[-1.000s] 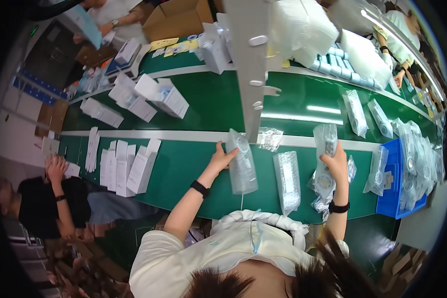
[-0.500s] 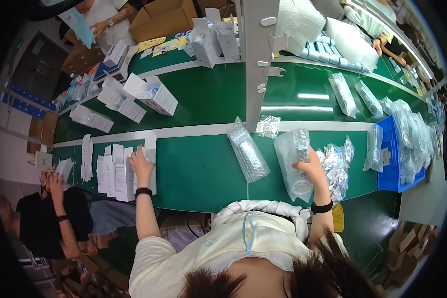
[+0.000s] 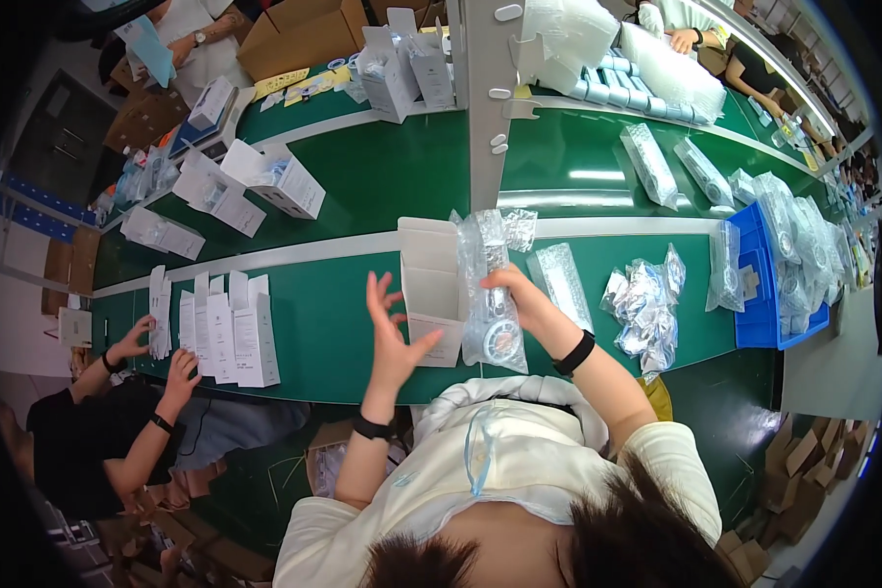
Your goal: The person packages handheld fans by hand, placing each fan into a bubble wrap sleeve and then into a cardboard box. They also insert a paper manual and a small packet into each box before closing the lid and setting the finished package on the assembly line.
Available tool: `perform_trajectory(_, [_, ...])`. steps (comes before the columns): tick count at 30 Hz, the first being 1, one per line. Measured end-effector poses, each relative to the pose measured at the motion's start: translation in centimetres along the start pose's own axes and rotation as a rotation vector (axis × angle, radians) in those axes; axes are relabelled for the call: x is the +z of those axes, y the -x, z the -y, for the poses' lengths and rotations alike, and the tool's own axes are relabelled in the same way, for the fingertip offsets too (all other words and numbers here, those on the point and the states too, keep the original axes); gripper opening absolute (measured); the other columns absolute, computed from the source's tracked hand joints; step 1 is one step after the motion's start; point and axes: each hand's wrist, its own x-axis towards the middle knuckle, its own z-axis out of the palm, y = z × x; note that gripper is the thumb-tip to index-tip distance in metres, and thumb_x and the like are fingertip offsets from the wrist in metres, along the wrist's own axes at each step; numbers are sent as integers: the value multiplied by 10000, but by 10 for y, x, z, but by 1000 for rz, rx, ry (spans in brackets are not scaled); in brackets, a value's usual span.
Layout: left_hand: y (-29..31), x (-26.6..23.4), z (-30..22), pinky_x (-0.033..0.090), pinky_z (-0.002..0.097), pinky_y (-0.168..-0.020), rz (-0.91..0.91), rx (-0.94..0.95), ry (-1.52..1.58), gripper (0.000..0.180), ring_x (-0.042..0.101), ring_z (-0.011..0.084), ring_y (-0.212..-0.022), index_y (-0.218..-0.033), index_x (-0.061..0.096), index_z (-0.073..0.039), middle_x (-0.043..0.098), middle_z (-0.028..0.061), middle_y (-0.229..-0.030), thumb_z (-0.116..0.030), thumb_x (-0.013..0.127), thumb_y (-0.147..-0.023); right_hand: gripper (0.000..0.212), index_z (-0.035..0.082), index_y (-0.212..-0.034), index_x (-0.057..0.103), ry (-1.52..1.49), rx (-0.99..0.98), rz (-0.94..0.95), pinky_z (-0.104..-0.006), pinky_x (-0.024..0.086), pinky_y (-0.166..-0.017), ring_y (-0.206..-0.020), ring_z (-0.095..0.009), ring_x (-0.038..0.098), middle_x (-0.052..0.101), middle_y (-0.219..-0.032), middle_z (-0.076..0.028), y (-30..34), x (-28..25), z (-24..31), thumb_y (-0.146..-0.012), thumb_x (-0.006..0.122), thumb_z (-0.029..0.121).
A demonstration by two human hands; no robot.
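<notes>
Bright, even overhead light, strong fisheye bend

A white glare streak lies on the green table (image 3: 362, 186); edges curve and darken to black at the corners, shadows are soft, the plastic bags (image 3: 646, 299) glint

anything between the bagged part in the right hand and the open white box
Nothing visible. The right hand holds the bagged part right beside the open white box, and the left hand, fingers spread, is at the box's near edge.

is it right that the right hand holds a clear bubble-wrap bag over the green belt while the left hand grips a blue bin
Not quite. In the head view the left hand is open beside a white carton, not gripping the blue bin, which sits far to the right. The right hand does hold the clear bubble-wrap bag over the green belt.
</notes>
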Motion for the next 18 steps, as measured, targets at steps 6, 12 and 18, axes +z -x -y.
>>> perform_trajectory(6, [-16, -15, 10, 373, 380, -890, 224, -153, 226, 1005, 413, 278, -1084, -1299, 208, -85, 342, 136, -1253, -149, 801, -490, 468, 19, -1153, 404, 19, -85, -35, -315, 476, -752, -918, -176, 541, 534, -984, -93, 12, -3, -9, -720, 581, 30])
perform_trajectory(12, [-8, 6, -11, 395, 371, -866, 248, -57, -361, 861, 429, 292, -1068, -1210, 303, -70, 378, 154, -1186, -122, 801, -510, 620, 106, -1255, 284, -200, -591, -240, -333, 449, -817, -951, -187, 528, 492, -1085, -75, 37, 17, 36, -738, 619, 30])
perform_trajectory(18, [1, 36, -14, 387, 397, -858, 53, -166, -217, 808, 448, 324, -1024, -1144, 317, -42, 382, 190, -1144, -120, 808, -507, 695, 89, -1231, 247, 207, -1081, -657, -321, 416, -820, -972, -192, 471, 425, -1089, -79, -7, 43, 5, -688, 678, 44])
